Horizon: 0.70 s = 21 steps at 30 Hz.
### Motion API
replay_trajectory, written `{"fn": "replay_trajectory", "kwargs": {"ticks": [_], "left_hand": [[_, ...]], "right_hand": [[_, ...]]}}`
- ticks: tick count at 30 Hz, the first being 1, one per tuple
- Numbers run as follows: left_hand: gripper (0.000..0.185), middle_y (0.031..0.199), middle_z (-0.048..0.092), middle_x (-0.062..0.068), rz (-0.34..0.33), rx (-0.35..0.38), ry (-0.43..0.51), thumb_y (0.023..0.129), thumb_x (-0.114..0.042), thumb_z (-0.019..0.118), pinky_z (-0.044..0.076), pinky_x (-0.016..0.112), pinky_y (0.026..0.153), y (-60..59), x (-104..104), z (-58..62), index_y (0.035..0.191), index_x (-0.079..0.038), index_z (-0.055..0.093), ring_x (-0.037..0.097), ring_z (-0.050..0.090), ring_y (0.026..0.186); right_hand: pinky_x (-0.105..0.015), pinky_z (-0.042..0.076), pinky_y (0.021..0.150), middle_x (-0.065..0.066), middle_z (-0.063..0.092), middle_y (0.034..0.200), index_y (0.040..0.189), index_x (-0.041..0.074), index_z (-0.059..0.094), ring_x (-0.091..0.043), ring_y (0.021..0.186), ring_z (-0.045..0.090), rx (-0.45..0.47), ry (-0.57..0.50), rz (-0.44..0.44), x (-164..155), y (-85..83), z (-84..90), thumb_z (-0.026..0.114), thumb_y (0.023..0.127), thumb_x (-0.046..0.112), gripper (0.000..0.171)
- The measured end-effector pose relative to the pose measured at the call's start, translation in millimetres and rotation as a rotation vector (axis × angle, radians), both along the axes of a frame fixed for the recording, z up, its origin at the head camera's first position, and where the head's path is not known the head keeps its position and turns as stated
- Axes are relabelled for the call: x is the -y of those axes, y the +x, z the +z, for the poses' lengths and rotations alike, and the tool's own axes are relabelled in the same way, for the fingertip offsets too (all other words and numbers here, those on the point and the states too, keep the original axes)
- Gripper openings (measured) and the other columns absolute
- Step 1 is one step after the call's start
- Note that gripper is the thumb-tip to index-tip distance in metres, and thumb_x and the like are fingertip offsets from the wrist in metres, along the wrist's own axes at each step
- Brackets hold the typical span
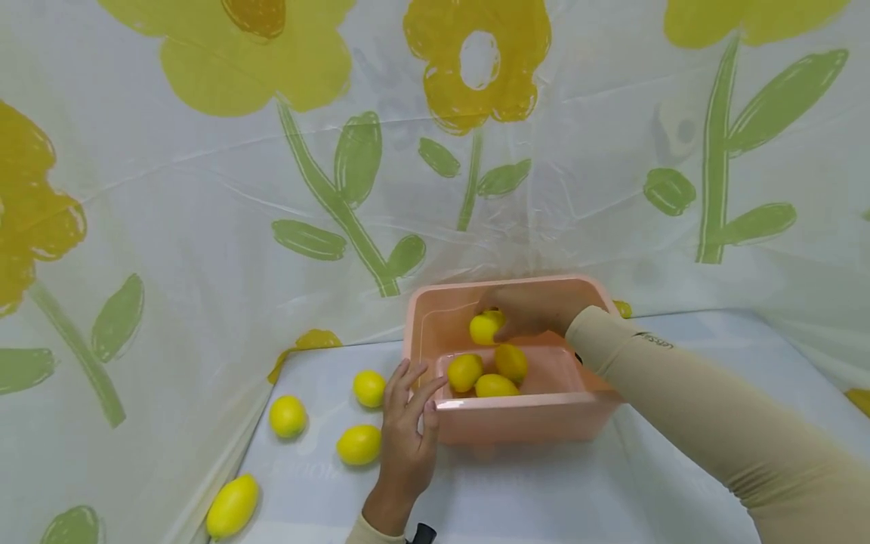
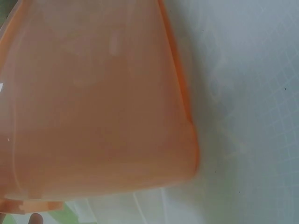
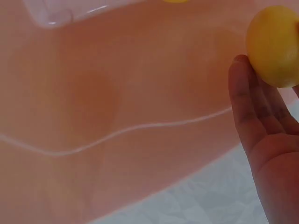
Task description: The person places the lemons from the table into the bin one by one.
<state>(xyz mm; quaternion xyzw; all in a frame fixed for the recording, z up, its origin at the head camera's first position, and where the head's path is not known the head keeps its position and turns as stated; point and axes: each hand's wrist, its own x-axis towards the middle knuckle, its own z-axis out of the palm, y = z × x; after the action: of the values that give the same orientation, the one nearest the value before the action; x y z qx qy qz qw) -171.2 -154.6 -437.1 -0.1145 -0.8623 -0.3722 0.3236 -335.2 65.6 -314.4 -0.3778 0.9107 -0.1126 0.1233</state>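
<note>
Inside a pink plastic basin (image 1: 523, 419), my right hand (image 1: 523, 308) holds a yellow lemon (image 1: 486, 328) above the bottom, near the back wall. The right wrist view shows this lemon (image 3: 275, 46) at the fingertips of the right hand (image 3: 266, 130). Three more lemons (image 1: 465, 372) lie together on the basin floor, to the left. My left hand (image 1: 408, 442) is at the basin's front left corner, its fingers spread and mostly straight by the rim. In the left wrist view the basin wall (image 2: 103, 102) fills most of the picture, with one fingertip (image 2: 36, 218) at the bottom edge.
Several lemons lie on the white tabletop left of the basin: one lemon (image 1: 369, 388) beside it, another lemon (image 1: 359, 444) by the left hand, a third lemon (image 1: 288, 417) farther left, and a lemon (image 1: 232, 506) near the table's left edge. A flowered curtain (image 1: 578, 174) hangs behind.
</note>
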Motion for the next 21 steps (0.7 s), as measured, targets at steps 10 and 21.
{"fn": "replay_trajectory", "kwargs": {"ticks": [10,21], "left_hand": [[0.03,0.144,0.055,0.002,-0.001,-0.003,-0.008,0.097,-0.018,0.055,0.039,0.057,0.112,1.1,-0.6,0.2,0.123,-0.025,0.07,0.021,0.032,0.149],[0.031,0.144,0.055,0.003,0.002,-0.011,-0.014,0.097,-0.018,0.054,0.039,0.059,0.111,-0.8,1.0,-1.4,0.123,-0.027,0.069,0.022,0.032,0.148]], "right_hand": [[-0.029,0.051,0.08,0.005,0.064,0.088,0.107,0.016,0.069,-0.015,0.081,0.058,0.072,0.016,-0.003,12.7,-5.8,-17.5,0.074,0.088,0.018,0.02],[-0.033,0.053,0.089,0.004,0.066,0.095,0.111,0.015,0.067,-0.016,0.085,0.058,0.093,0.105,-0.009,21.6,-5.9,-25.1,0.077,0.087,0.021,0.027]]}}
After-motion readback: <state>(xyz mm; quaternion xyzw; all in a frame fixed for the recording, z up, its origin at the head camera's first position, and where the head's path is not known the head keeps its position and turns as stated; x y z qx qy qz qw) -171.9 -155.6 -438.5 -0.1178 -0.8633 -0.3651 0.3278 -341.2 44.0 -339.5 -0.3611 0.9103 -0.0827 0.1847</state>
